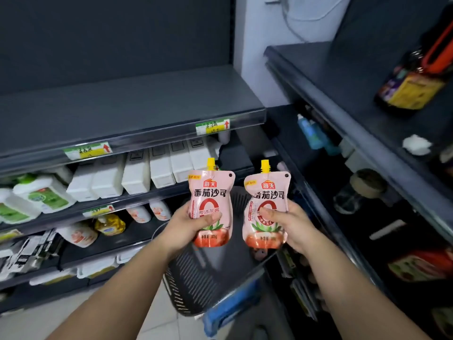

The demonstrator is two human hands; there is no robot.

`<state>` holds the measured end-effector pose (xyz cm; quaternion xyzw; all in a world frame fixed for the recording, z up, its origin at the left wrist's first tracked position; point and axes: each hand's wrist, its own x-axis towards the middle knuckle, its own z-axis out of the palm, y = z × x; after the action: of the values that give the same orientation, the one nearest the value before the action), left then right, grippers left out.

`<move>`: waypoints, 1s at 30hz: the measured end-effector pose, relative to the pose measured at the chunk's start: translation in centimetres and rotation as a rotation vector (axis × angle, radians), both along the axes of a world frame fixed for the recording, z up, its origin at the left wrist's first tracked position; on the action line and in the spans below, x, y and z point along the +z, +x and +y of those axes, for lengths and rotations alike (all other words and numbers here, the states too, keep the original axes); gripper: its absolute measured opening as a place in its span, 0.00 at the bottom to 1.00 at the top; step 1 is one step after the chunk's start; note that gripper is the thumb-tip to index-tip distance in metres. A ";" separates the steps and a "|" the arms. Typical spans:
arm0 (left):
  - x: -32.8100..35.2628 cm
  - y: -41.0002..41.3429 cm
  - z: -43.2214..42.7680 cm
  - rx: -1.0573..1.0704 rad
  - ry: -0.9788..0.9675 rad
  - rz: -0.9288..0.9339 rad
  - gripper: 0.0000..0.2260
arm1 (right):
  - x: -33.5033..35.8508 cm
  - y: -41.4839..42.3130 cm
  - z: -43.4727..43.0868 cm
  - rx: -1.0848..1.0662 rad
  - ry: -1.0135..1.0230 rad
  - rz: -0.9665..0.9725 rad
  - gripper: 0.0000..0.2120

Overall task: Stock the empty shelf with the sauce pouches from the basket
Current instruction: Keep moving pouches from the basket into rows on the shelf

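Observation:
I hold two pink tomato-sauce pouches with yellow caps, both upright, above a dark slatted basket [196,278] with a blue handle. My left hand [191,227] grips the left pouch [212,192] at its waist. My right hand [286,224] grips the right pouch [267,192] the same way. The basket's visible floor is bare; a small pink item lies at its right edge. The empty dark shelf [122,109] runs across the upper left, above both pouches, with yellow-green price tags on its front rail.
Under the empty shelf stand white cartons [137,173] and green-labelled white bottles [41,195]; lower shelves hold more bottles and packs. A second rack [343,106] on the right carries a dark sauce bottle [411,89], a blue bottle and jars. Pale floor tiles lie below.

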<state>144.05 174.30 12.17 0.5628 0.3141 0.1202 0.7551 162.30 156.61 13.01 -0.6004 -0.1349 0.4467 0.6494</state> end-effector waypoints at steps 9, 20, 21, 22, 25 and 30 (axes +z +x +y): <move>7.9 3.8 -5.2 -0.139 -0.017 -0.240 0.18 | 8.0 0.2 -7.5 -0.225 0.090 -0.141 0.17; 13.5 6.1 -18.9 -0.313 0.113 -0.341 0.17 | 14.5 -3.2 -24.1 -0.446 0.213 -0.283 0.14; 14.1 6.0 -20.6 -0.336 0.114 -0.350 0.16 | 15.0 -3.9 -26.0 -0.465 0.209 -0.312 0.13; 14.6 5.9 -22.3 -0.365 0.117 -0.362 0.16 | 15.6 -4.7 -28.0 -0.487 0.207 -0.332 0.13; 15.7 5.5 -27.3 -0.458 0.124 -0.393 0.18 | 17.1 -7.0 -33.3 -0.542 0.193 -0.388 0.15; 16.8 5.3 -34.5 -0.590 0.158 -0.411 0.23 | 18.7 -10.5 -40.8 -0.630 0.161 -0.449 0.12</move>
<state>149.34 139.84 29.00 0.6499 -0.0305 0.0319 0.7587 151.75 115.78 31.67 -0.6422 -0.1175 0.0714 0.7541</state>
